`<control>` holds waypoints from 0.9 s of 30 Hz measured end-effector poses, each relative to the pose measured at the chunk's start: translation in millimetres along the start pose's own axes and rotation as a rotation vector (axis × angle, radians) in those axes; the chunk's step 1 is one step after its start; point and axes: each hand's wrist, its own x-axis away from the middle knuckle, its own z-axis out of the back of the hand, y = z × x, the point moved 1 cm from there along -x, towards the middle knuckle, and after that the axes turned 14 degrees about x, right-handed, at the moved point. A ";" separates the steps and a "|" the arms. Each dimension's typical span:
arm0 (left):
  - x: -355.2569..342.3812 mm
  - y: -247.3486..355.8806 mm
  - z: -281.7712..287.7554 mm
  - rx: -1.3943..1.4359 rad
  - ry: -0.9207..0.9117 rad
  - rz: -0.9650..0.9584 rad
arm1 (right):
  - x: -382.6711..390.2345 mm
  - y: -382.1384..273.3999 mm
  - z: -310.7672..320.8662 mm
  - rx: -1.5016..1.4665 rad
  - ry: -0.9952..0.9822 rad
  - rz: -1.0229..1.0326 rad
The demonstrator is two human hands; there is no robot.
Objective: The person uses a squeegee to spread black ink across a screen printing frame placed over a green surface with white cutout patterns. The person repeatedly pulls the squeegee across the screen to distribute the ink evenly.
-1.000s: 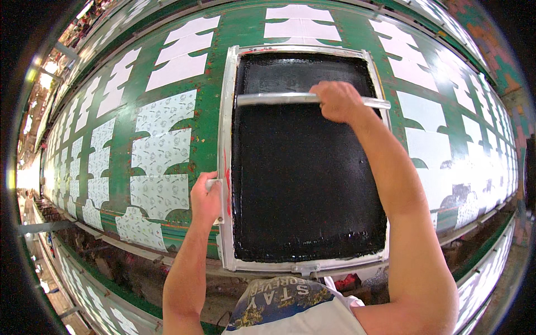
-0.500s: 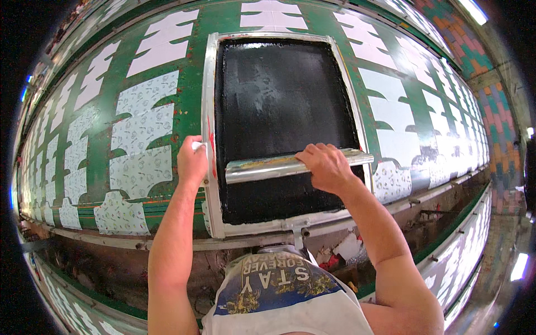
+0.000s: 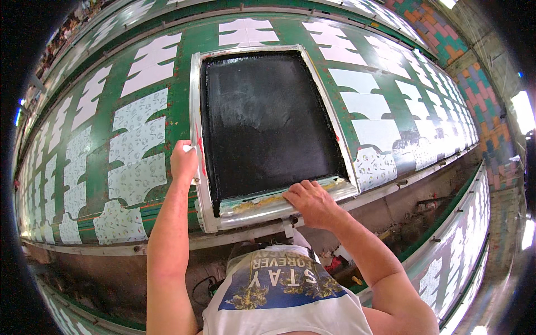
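Since the earlier frame, the squeegee (image 3: pixel 254 208) has moved toward the person, from partway along the ink (image 3: pixel 268 123) to the near end of the frame (image 3: pixel 196 111). The right hand (image 3: pixel 314 204) has travelled with it; the left hand (image 3: pixel 184 162) remains at the same handle (image 3: pixel 189 149).

Condition of hands: the left is wrapped round the handle on the frame's left rail. The right has its fingers curled over the squeegee, toward its right end; its thumb cannot be made out.

Location: the squeegee lies crosswise under the right hand, inside the near rail. The frame rests on the tabletop (image 3: pixel 185 67) between and beyond the hands.

Progress, as judged: the stroke appears complete or nearly so, with black ink spread over the area ahead of the right hand. The frame is not yet lifted; whatever lies beneath is hidden. Beyond the left hand, the patterned pieces (image 3: pixel 137 139) bear marks; farther off, ahead of both hands, the white pieces (image 3: pixel 245 33) show none discernible.
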 end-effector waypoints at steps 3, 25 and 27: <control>-1.7 -4.0 -0.5 -0.046 0.009 -0.031 | 6.3 4.7 1.4 -0.059 -0.025 0.063; -6.2 3.5 -4.6 -0.281 0.136 0.054 | 85.9 205.4 -99.9 -0.944 0.337 -0.635; -10.2 -3.5 -2.7 -0.258 0.131 0.055 | 81.0 205.8 -97.1 -0.954 0.286 -0.658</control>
